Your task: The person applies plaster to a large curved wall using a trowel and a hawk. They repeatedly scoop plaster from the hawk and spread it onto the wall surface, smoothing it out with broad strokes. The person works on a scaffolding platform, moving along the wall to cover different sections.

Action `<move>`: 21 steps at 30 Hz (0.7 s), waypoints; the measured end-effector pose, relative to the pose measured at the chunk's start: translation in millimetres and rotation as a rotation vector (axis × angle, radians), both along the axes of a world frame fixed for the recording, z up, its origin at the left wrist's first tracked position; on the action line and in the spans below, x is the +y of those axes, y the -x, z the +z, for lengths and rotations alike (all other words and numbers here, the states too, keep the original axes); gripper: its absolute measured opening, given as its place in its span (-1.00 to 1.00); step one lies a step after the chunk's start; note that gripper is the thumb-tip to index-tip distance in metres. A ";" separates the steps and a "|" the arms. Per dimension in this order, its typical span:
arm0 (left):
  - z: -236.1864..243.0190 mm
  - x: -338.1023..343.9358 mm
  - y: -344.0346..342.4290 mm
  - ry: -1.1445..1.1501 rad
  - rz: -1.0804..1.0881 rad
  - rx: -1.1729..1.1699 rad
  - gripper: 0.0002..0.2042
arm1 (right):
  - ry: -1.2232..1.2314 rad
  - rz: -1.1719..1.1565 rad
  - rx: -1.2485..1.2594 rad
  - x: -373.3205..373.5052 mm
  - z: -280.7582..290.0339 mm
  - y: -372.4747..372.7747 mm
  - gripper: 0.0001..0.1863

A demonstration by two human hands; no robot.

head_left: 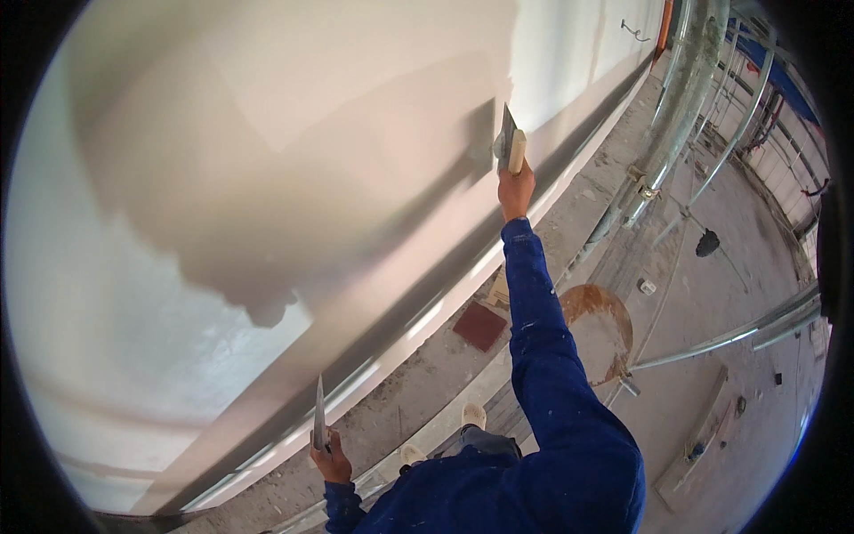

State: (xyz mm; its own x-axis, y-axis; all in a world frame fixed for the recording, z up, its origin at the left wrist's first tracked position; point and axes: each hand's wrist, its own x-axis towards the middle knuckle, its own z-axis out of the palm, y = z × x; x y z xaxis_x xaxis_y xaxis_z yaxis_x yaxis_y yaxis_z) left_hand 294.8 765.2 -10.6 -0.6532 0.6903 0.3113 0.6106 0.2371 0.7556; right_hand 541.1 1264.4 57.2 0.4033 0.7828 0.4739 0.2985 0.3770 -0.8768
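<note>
Stretched far forward, my right hand (516, 191) is closed round the pale handle of a plastering trowel (507, 133). Its flat metal blade is at the wall (294, 169), with a whitish lump of plaster by its left edge. At the lower left, my left hand (333, 463) grips a second trowel (320, 414), seen nearly edge-on with its tip upward, close in front of the wall's foot. The wall shows smooth pale coating, and my shadow covers much of it.
Scaffold poles (680, 107) rise at the right, with a slanting tube (694, 345) lower down. On the floor are a reddish-brown square (479, 327), a round thing with a rusty rim (627, 325) and a long board (698, 436). A small hook (633, 32) sticks out of the wall.
</note>
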 end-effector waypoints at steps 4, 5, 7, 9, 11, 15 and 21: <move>-13.6 -13.9 -1.6 -0.012 0.067 -0.157 -0.91 | 0.000 0.027 0.053 2.3 16.1 16.9 -0.49; -16.0 -16.5 -1.4 -0.002 0.069 -0.153 -0.90 | -0.062 0.001 0.043 4.5 15.0 22.2 -0.48; -19.2 -21.4 -2.6 0.022 0.075 -0.149 -0.90 | -0.180 -0.049 0.019 5.9 9.7 34.7 -0.46; -24.5 -23.4 0.8 0.050 0.076 -0.196 -0.86 | -0.044 0.032 -0.015 -4.6 4.1 32.2 -0.45; -21.2 -19.1 -4.1 0.031 0.062 -0.196 -0.85 | 0.048 0.129 -0.067 -18.1 -1.3 26.0 -0.45; -14.0 -4.7 -4.9 -0.008 0.004 -0.149 -0.88 | 0.056 0.160 0.037 -18.2 -11.1 1.0 -0.52; -20.6 -12.1 -1.5 -0.011 0.045 -0.197 -0.90 | -0.057 0.067 0.019 -2.3 22.6 -2.0 -0.55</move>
